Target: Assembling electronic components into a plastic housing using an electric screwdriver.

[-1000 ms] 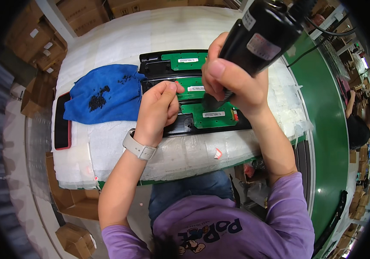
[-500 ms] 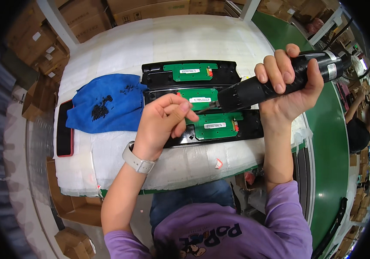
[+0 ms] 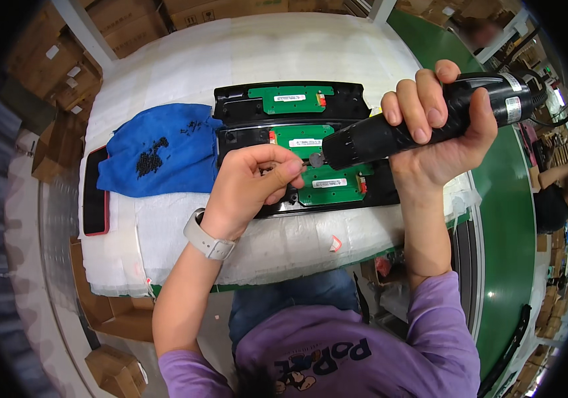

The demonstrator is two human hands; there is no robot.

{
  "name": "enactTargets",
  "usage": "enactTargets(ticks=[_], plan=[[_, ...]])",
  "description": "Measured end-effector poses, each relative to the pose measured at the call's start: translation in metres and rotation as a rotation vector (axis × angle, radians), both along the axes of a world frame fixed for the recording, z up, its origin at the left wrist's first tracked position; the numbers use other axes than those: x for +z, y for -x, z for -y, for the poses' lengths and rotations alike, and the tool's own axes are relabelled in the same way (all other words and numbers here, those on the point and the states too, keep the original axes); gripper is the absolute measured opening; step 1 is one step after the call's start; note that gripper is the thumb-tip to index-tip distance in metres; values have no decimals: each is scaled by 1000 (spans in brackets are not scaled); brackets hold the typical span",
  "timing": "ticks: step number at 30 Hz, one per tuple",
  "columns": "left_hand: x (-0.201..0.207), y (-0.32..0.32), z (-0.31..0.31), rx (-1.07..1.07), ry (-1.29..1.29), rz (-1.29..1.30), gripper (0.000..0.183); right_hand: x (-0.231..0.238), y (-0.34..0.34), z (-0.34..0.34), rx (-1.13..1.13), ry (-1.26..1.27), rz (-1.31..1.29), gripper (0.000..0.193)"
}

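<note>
My right hand (image 3: 443, 142) is wrapped round a black electric screwdriver (image 3: 367, 140), held level with its bit end to the left. A small round grey piece (image 3: 316, 160) sits on the bit. My left hand (image 3: 247, 182) is closed in a pinch at the bit's tip; whatever lies between the fingertips is too small to make out. Beneath both hands are long black plastic panels (image 3: 234, 109), three in a stack of rows, each carrying a green circuit board (image 3: 327, 193) with a white label. The hands and the tool partly cover the middle and near panels.
Left of the panels, a blue cloth (image 3: 188, 159) bears a pile of small black screws (image 3: 150, 159). Beside it lies a phone with a red edge (image 3: 97, 222). White padding (image 3: 277, 53) covers the table. Cardboard boxes stand around, and a green surface (image 3: 506, 265) runs along the right.
My left fingers have closed from a loose curl into a pinch at the bit's tip. The round grey piece on the bit now shows. The table sits slightly higher in view.
</note>
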State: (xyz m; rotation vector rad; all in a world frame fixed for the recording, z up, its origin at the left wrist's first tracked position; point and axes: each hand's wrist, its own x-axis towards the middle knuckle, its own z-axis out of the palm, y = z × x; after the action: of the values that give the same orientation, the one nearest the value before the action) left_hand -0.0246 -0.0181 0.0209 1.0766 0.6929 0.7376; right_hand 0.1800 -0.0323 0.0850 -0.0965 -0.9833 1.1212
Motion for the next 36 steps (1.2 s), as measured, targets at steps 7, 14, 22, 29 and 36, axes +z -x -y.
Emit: enactTargets(ticks=[7, 14, 22, 29, 36], plan=[[2, -2, 2, -54, -5, 13, 9, 4, -1, 2, 27, 63, -63, 34], [-9, 4, -8, 284, -76, 111, 21, 0, 21, 10, 18, 206, 447, 35], [-8, -1, -6, 340, -23, 154, 19, -3, 29, 12, 29, 151, 539, 32], [-26, -6, -4, 385, -116, -25, 14, -4, 38, 17, -265, 60, 814, 20], [-52, 10, -12, 428, -32, 94, 13, -4, 50, 17, -134, 52, 639, 26]])
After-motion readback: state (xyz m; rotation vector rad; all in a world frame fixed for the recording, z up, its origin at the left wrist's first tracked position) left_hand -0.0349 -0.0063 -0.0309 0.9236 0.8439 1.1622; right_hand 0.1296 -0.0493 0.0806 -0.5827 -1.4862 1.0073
